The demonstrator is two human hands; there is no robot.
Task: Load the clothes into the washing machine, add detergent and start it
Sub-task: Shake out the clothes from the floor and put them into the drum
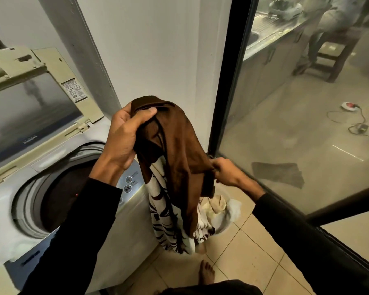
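A brown garment (179, 145) with a white, dark-patterned lining hangs in the air to the right of the washing machine (107, 211). My left hand (124, 135) grips its top edge, held high. Lower down, my right hand (224, 171) pinches its right edge. The top-loading machine stands at the left with its lid (28, 107) raised, and the drum (58, 196) shows dark cloth inside. Under the garment a white basket (226, 218) on the floor holds light-coloured clothes. No detergent is in view.
A black-framed glass door (230, 81) stands at the right, with a kitchen, a seated person and a cable on the floor behind it. A white wall is behind the machine. My bare foot (207, 275) rests on the tiled floor.
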